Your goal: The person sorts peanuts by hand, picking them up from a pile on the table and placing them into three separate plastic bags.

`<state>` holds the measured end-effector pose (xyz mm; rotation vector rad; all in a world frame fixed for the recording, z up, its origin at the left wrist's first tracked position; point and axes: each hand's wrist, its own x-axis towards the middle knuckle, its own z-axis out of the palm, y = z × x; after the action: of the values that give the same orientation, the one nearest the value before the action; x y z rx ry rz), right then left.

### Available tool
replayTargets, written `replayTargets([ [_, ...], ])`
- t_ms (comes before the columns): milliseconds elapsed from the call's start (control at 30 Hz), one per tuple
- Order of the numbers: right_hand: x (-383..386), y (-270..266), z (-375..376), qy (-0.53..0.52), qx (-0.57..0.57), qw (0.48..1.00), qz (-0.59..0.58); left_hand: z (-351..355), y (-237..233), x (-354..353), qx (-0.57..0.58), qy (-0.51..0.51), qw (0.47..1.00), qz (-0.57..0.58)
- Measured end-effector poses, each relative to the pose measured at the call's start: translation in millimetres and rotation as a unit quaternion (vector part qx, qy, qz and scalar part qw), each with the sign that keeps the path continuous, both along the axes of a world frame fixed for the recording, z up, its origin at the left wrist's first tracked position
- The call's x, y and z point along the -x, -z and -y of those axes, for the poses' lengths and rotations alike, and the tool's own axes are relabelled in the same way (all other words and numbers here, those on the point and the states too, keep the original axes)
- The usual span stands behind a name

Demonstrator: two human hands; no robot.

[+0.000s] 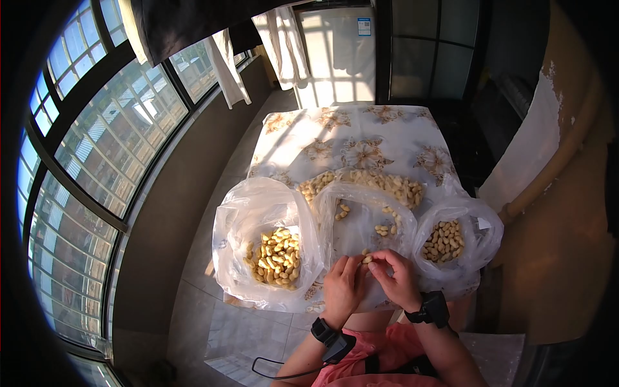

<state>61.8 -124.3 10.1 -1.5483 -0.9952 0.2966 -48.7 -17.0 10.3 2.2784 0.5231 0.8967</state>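
Note:
Above the front part of the table, my two hands come together at the fingertips around a peanut (367, 260). My right hand (398, 282) pinches it between thumb and forefinger. From the other side, the curled fingers of my left hand (343, 288) close on it too, partly hiding it. Just behind my hands lies the open middle plastic bag (332, 235), with several peanuts (385, 229) scattered in it. Left of my left hand stands an open bag (225, 222) with a heap of peanuts (277, 257). A smaller open bag (487, 242) with peanuts (443, 242) stands right of my right hand.
More peanuts (400, 187) lie in a long pile behind the middle bag. A flowered cloth covers the table (361, 126). Barred windows (129, 122) run along the left wall. A dark cable (271, 374) trails from the device on my left wrist.

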Motion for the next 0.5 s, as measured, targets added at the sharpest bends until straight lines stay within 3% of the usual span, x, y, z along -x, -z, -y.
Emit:
replayTargets([
  [500,0.6,-2.6,1.0,-0.001,0.012,1.0,-0.013,-0.2,-0.2,0.1,-0.004,0.0,1.0,0.002],
])
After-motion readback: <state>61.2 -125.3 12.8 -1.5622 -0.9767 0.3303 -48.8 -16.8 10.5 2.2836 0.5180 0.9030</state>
